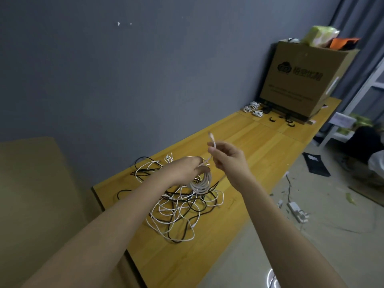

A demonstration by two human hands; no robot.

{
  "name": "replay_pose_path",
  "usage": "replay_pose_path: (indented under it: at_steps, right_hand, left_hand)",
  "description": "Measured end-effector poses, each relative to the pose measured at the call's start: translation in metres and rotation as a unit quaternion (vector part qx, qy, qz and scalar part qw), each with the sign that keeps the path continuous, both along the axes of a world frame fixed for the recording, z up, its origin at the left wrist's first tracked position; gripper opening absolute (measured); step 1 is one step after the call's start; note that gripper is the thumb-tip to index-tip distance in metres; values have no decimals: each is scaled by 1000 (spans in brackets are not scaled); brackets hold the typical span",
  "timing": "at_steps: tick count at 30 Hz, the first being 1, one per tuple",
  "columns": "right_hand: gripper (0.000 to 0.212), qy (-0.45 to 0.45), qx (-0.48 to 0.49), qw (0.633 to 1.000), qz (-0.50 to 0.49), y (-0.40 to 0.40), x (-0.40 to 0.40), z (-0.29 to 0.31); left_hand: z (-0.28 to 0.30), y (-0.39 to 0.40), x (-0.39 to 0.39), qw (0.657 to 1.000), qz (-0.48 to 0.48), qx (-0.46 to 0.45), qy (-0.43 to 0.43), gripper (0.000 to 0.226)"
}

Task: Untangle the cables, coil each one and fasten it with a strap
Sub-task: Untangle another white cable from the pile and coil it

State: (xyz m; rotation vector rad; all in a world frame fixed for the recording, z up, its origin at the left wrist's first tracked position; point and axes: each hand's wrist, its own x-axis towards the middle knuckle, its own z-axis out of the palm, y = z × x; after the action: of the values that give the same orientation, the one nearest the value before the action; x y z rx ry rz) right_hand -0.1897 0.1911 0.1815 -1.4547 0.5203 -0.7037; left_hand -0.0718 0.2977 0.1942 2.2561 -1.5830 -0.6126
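My left hand (187,169) grips a coil of white cable (200,183) that hangs in several loops above the wooden table (259,146). My right hand (226,156) pinches the free end of that same cable, and its plug (211,136) sticks up above my fingers. Below both hands lies a tangle of white and black cables (180,210) on the table. More loose cable (145,169) spreads toward the wall. At the far end rest coiled white cables (253,109) and several black straps (286,120).
A large cardboard box (301,80) stands at the table's far end, stuffed with bags. A brown board (31,194) leans at the left. On the floor to the right lie a white power strip (297,210), a dark mat (315,164) and scraps.
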Motion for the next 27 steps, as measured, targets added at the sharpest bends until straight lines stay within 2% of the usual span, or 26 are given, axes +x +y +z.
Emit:
replay_pose_path:
  at_steps: [3, 5, 7, 9, 11, 13, 17, 19, 22, 27]
  right_hand:
    - [13, -102, 170, 979, 51, -20, -12, -3]
    - [13, -148, 249, 953, 90, -34, -20, -8]
    - [15, -181, 297, 930, 116, -49, -31, -13]
    - [28, -179, 303, 925, 141, -67, -41, -18]
    - [36, -151, 292, 933, 148, -86, -50, -23]
    - [40, -117, 248, 954, 122, -106, -55, -28]
    - [8, -49, 67, 995, 52, -155, -68, -33]
    - [18, -13, -7, 999, 33, -185, -76, -37]
    - [21, 31, -92, 995, 18, -225, -86, -39]
    - [31, 66, -80, 994, 21, -282, -101, -45]
  left_hand:
    - [-3, -6, 2, 998, 2, -42, 51, 32]
    - [-1, -14, -2, 995, 6, -65, 80, 44]
    - [0, -25, -5, 989, 22, -80, 124, 57]
    - [-5, -41, -7, 985, 36, -87, 141, 49]
    - [-14, -62, -10, 986, 49, -86, 133, 36]
    - [-21, -87, -16, 988, 63, -82, 114, 34]
    - [-32, -150, -41, 984, 84, -104, 116, 31]
    - [-35, -185, -57, 981, 86, -123, 125, 28]
    - [-38, -236, -80, 968, 93, -162, 166, 29]
    - [-47, -309, -106, 944, 122, -202, 231, 29]
